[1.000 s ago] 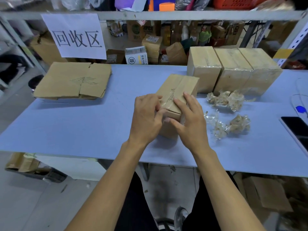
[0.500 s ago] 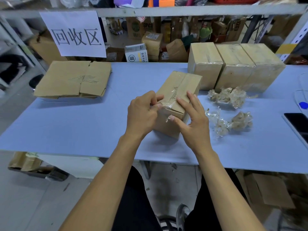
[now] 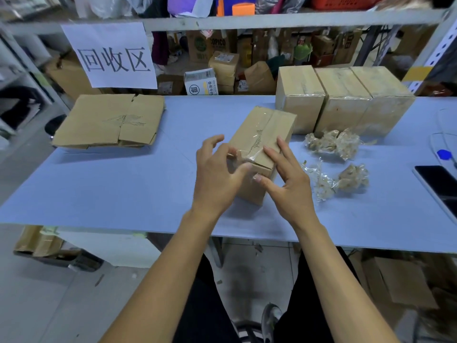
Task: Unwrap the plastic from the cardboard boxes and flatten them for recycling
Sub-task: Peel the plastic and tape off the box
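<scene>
Cardboard box (image 3: 259, 134), wrapped in clear plastic, sits on the blue table (image 3: 123, 189) right between the person's hands. Left hand (image 3: 217, 174) is spread with fingers loosely apart against the box's near left corner, the thumb touching the film there; whether it pinches the film I cannot tell. Right hand (image 3: 286, 179) lies with straight fingers on the box's near top edge. Three more wrapped boxes (image 3: 343, 102) stand behind, crumpled plastic (image 3: 331, 144) beside them, flattened cardboard (image 3: 111, 120) far left.

Under the right hand (image 3: 288, 184), a matt brown cardboard box (image 3: 262, 134) wears glossy clear plastic film. Right of it lie crinkled, shiny film wads (image 3: 332, 144) on the smooth, matt blue surface (image 3: 111, 184).
</scene>
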